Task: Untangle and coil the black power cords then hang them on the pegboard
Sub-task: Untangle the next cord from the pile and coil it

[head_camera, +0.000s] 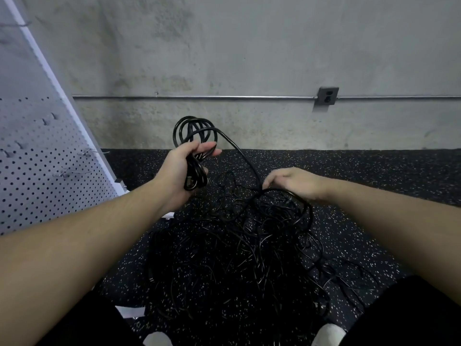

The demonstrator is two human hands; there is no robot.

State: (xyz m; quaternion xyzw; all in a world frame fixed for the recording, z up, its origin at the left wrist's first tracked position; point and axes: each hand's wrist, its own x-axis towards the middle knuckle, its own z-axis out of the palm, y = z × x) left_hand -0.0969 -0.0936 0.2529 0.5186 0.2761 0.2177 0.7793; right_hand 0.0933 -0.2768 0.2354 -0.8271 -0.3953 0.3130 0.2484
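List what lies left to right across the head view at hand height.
pegboard → left hand gripping the coiled cord → right hand pinching the cord's free run → wall outlet, higher up on the wall.

- The tangled pile of black cords [232, 250] covers the floor [374, 176] between both forearms.
- A taut cord [239, 148] crosses the gap between the left hand [182, 171] and right hand [294, 182].
- The pegboard [37, 158] with hooks [72, 172] walls off the left side.
- Open floor lies along the concrete wall [249, 58], far right.
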